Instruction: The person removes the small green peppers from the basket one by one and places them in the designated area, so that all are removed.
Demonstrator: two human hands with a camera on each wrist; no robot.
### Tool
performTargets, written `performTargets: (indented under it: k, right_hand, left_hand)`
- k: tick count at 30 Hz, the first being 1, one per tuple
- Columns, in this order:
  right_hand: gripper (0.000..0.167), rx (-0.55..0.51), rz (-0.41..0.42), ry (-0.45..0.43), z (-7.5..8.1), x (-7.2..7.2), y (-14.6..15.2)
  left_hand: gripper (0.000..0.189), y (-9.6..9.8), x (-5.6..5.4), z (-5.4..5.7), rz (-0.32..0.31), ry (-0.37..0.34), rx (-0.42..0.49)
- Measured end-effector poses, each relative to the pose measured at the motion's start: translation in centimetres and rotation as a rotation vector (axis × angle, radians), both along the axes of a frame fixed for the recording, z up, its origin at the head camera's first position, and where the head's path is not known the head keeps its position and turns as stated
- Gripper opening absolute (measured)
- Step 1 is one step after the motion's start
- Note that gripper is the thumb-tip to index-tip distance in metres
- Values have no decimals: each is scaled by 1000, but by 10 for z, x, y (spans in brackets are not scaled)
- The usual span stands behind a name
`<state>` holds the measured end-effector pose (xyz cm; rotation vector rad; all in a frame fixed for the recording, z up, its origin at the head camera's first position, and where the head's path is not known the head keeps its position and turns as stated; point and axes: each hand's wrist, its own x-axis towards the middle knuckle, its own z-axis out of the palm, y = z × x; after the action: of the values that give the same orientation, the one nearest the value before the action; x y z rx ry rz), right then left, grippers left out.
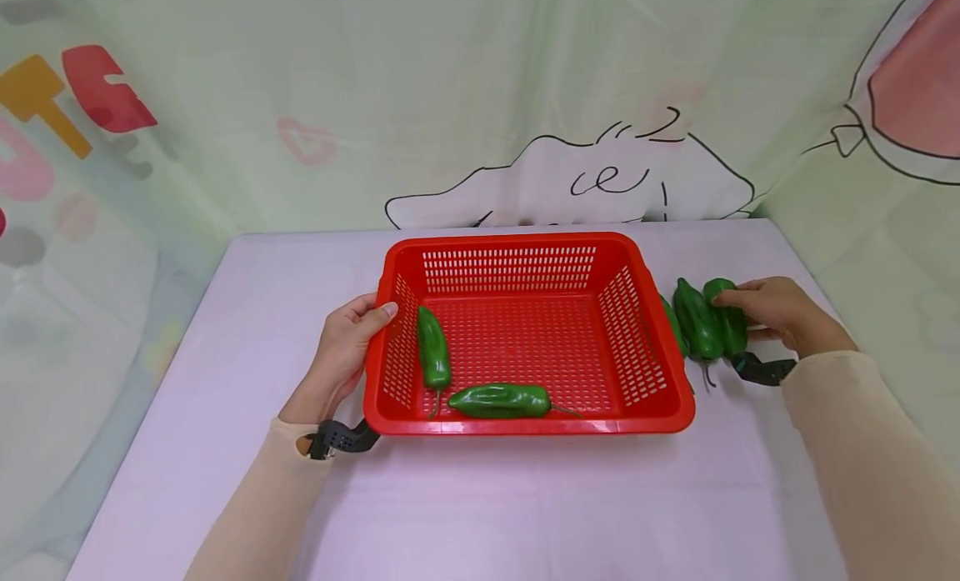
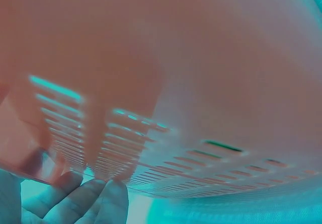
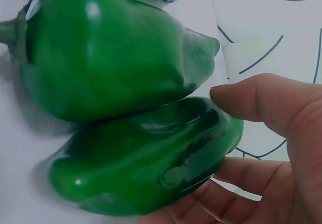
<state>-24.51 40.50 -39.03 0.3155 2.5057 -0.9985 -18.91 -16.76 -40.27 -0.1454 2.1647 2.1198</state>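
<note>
My left hand (image 1: 347, 341) grips the left rim of a red plastic basket (image 1: 525, 428), its thumb over the edge. In the left wrist view the fingertips (image 2: 113, 199) rest against the slotted outer wall. Inside the basket, one green pepper (image 1: 433, 348) lies along the left wall and another green pepper (image 1: 501, 401) along the front. To the right of the basket, my right hand (image 1: 787, 313) holds the outermost green pepper (image 3: 141, 158), thumb on one side and fingers on the other. Beside it lies a broader green pepper (image 3: 110, 53) with a stem.
Another green pepper (image 1: 672, 324) is partly hidden behind the basket's right rim. A pale cloth covers the table (image 1: 480, 506). A printed curtain (image 1: 337, 89) hangs behind the table and at both sides.
</note>
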Motion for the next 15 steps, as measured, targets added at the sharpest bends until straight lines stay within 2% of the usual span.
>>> performTargets:
  k: [7, 11, 15]
  right_hand:
    - [98, 66, 25, 21, 7, 2, -7]
    - [103, 124, -5, 64, 17, 4, -15]
    - [103, 154, -45, 140, 33, 6, -29]
  left_hand:
    - [49, -1, -1, 0, -7, 9, -2]
    - [47, -1, -1, 0, -1, 7, 3]
    - [47, -1, -2, 1, -7, 14, -5]
